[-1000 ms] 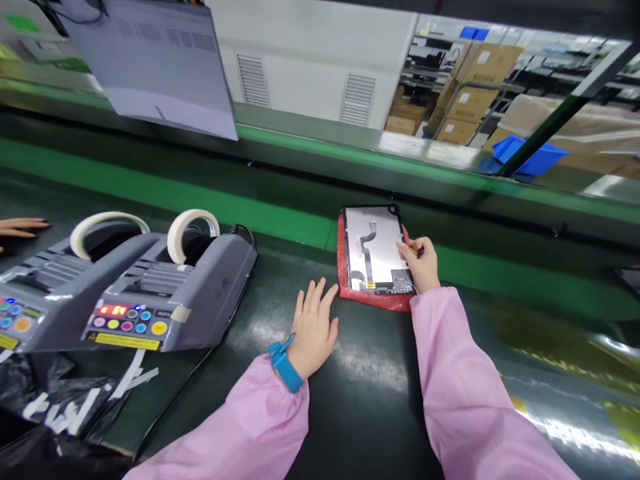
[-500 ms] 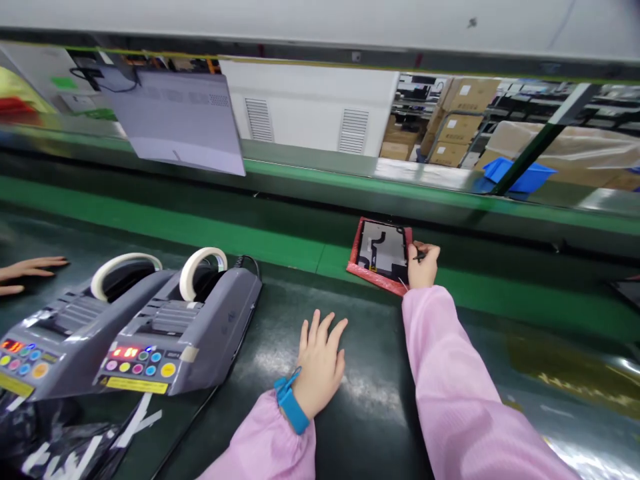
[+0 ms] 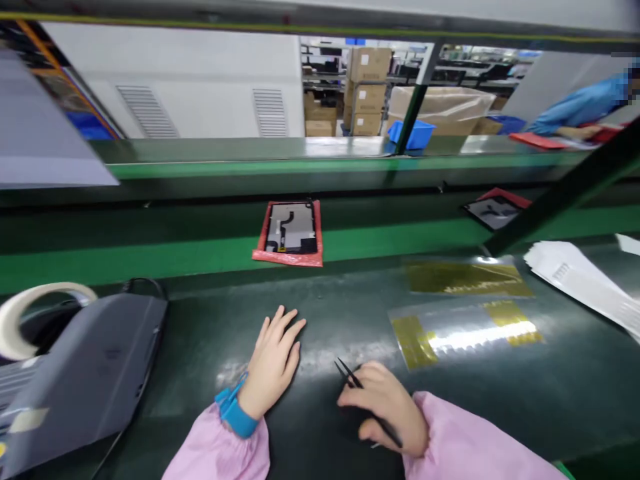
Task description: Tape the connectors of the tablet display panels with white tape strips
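My left hand (image 3: 273, 360) rests palm down on the dark bench top, fingers spread, with a blue wrist strap (image 3: 236, 408) round its wrist. In my right hand (image 3: 387, 403) are black tweezers (image 3: 356, 380), their tips apart and pointing up and to the left, with nothing between them. Beyond both hands, on the green strip, lies a tablet-sized screen panel (image 3: 303, 223) with a grey back and a black flex cable, on red bubble wrap (image 3: 287, 258). Neither hand touches it.
A grey tape dispenser (image 3: 107, 360) with a white tape roll (image 3: 15, 320) stands at left. Clear film with amber tape (image 3: 413, 340) lies right of my hands, near white strips (image 3: 575, 273). Another panel (image 3: 493, 211) is farther right, by a slanting post (image 3: 565, 190). A person in blue (image 3: 580, 103) is beyond.
My right hand has drawn back from the panel to the near bench, tweezers still in it. The view has swung right. My left hand stays flat on the bench.
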A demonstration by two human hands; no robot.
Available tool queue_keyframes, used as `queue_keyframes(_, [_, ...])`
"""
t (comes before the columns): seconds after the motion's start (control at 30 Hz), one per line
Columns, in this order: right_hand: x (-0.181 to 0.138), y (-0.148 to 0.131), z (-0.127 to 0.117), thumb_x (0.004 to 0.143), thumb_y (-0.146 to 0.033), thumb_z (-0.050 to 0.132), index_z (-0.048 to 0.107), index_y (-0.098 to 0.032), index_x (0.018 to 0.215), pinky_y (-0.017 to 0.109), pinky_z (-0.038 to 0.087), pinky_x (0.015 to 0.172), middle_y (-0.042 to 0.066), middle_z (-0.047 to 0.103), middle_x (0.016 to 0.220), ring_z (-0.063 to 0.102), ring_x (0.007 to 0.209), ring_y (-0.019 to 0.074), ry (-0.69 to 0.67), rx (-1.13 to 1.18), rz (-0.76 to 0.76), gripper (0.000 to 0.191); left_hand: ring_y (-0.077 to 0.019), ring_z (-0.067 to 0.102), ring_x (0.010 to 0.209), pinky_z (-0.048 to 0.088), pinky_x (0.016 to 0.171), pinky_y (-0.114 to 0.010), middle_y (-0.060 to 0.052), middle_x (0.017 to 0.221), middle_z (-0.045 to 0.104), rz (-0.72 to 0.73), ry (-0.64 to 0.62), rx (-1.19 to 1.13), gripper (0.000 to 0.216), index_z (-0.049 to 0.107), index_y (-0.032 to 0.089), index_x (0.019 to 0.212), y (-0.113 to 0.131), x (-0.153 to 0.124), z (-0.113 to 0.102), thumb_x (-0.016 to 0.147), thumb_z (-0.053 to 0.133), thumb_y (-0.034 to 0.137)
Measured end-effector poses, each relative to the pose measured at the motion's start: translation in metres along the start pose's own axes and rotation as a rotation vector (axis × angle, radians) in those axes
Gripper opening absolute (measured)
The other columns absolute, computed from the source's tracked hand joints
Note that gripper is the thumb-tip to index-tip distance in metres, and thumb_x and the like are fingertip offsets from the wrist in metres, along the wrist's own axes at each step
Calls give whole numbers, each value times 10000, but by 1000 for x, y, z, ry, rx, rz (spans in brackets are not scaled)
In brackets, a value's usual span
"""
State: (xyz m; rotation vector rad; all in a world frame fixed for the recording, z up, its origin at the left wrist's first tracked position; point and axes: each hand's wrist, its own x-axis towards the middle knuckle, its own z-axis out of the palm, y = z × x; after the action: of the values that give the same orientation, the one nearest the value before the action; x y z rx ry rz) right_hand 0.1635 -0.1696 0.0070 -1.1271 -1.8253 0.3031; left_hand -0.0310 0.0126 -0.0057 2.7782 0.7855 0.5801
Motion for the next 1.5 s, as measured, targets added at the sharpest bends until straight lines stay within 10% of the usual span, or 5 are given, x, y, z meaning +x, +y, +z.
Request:
queue_keyframes(0.27, [-83,47,-103,931,-442,582,587,-217,1142,328,513,664,22,632,851,613,706,170,1033,50,795,308,-276,277,1513,249,1235,-540,-57,1510,512,442,-209,-125,431,576,244,1368,91,42,37,956,470,175])
queue_keyframes(0.47, [-89,44,-124,801,-557,732,619,-201,888,280,451,487,6,646,680,522,483,125,862,-25,947,384,-289,258,1519,120,1251,-573,-38,1585,416,622,-320,-165,504,460,291,1478,132,66,61,983,527,358])
queue_keyframes(0.83, [-77,33,-123,813,-633,670,600,-221,771,311,511,603,29,675,648,632,580,185,563,-135,950,420,-289,320,1492,187,1238,-550,-42,1565,445,622,-337,-177,483,466,284,1476,135,67,66,1008,474,401])
queue_keyframes(1.33, [-72,32,-127,799,-572,720,592,-220,720,304,516,577,38,701,642,634,536,166,589,32,954,383,-293,320,1492,217,1230,-542,-42,1565,447,615,-337,-186,480,484,279,1465,137,69,66,1000,494,398])
queue_keyframes(1.5, [-63,32,-127,779,-553,746,553,-221,686,223,298,396,2,661,565,475,393,98,662,254,915,396,-285,332,1489,236,1230,-532,-49,1558,457,629,-325,-195,491,485,278,1464,133,72,69,985,521,382])
